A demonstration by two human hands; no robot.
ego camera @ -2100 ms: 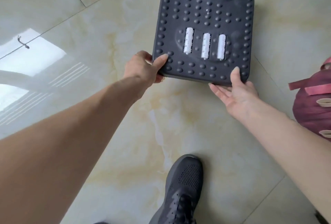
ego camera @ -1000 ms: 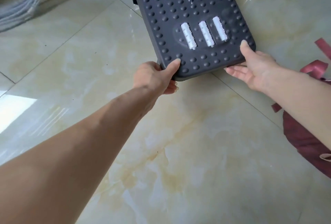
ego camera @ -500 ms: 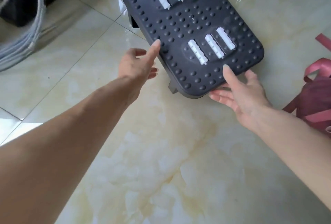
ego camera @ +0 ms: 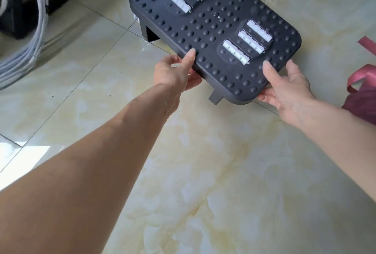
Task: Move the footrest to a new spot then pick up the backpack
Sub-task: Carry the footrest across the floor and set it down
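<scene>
The footrest (ego camera: pixel 211 30) is a dark grey studded board with two sets of white rollers, lying slantwise over the marble floor. My left hand (ego camera: pixel 175 70) grips its near long edge, thumb on top and fingers underneath. My right hand (ego camera: pixel 284 89) holds the near right corner the same way. A short leg shows under the near edge; whether the legs touch the floor I cannot tell. The maroon backpack (ego camera: pixel 364 93) lies at the right edge of the view, only its straps and part of its body visible.
A bundle of grey cables (ego camera: pixel 34 36) hangs and curls on the floor at the far left beside a black frame (ego camera: pixel 18 9). Glossy cream floor tiles (ego camera: pixel 203 172) stretch below my arms.
The footrest has swung leftward and turned. My left hand, briefly loose half a second ago, grips the near edge again; my right hand has shifted to the near right corner.
</scene>
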